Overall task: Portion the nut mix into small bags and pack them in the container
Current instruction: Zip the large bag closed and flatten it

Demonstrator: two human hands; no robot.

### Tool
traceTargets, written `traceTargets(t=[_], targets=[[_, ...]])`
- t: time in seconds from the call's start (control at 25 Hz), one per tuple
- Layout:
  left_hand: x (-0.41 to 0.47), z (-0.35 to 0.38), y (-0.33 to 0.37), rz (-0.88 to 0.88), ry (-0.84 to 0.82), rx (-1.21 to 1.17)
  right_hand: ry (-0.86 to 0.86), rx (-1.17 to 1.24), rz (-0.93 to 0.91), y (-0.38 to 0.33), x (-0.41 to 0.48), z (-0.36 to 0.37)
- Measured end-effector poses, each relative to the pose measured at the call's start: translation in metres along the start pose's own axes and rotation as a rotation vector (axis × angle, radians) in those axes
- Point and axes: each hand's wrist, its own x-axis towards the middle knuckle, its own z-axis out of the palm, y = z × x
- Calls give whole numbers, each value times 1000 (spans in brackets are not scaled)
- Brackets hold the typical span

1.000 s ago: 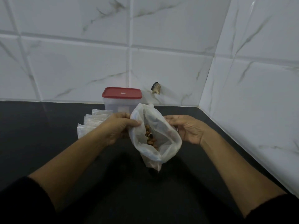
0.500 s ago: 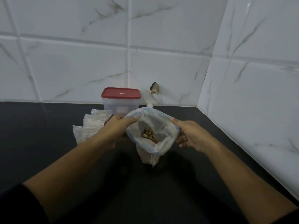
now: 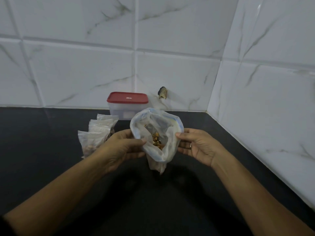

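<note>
Black countertop (image 3: 42, 150) spans the view, bounded at the far edge by a white marble-pattern tiled wall (image 3: 85, 65) and at the right by a side wall (image 3: 272, 99) that meets it in a corner. The counter runs wide to the left and on the near side beneath the forearms; to the right the room is narrower, as the side wall stands near the right hand. Left hand (image 3: 122, 147) grips the left rim of the large bag (image 3: 168, 147): thumb on top, pressed against the plastic, remaining fingers curled beneath. Right hand (image 3: 197, 145) pinches the right rim, thumb on the edge, fingers loosely curled behind and below the bag. The two hands hold the mouth spread wide, opening toward the camera. The bag sits at centre between the hands; whether its lower corner touches the counter cannot be told. Container (image 3: 127, 109), clear with a red lid (image 3: 127, 97) on, stands against the far wall, just beyond the bag's far rim. Small bags (image 3: 95, 135), clear, stand in a row left of the left hand, between it and the container. Nut mix (image 3: 156, 142) lies at the bottom of the large bag. A ring (image 3: 190, 145) shows on a right-hand finger.
</note>
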Motion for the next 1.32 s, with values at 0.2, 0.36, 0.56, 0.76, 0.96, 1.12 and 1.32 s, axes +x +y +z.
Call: traceTargets(t=[0.2, 0.36, 0.56, 0.76, 0.96, 1.12, 1.32], targets=[[12, 9, -2, 118, 332, 74, 317, -277, -186, -5, -5, 12], [15, 17, -2, 247, 437, 320, 374, -523, -285, -4, -10, 11], [11, 19, 7, 198, 318, 191, 228, -427, -138, -16, -3, -6], [27, 10, 28, -43, 304, -70, 100, -187, 32, -22, 26, -5], [33, -4, 41, -133, 112, 18, -31, -122, 20, -30, 41, -7], [39, -5, 49, 33, 103, 262, -8, -406, -138, -38, 40, -2], [41, 1, 51, 354, 434, 678, 297, -755, -445, -42, 40, 4]])
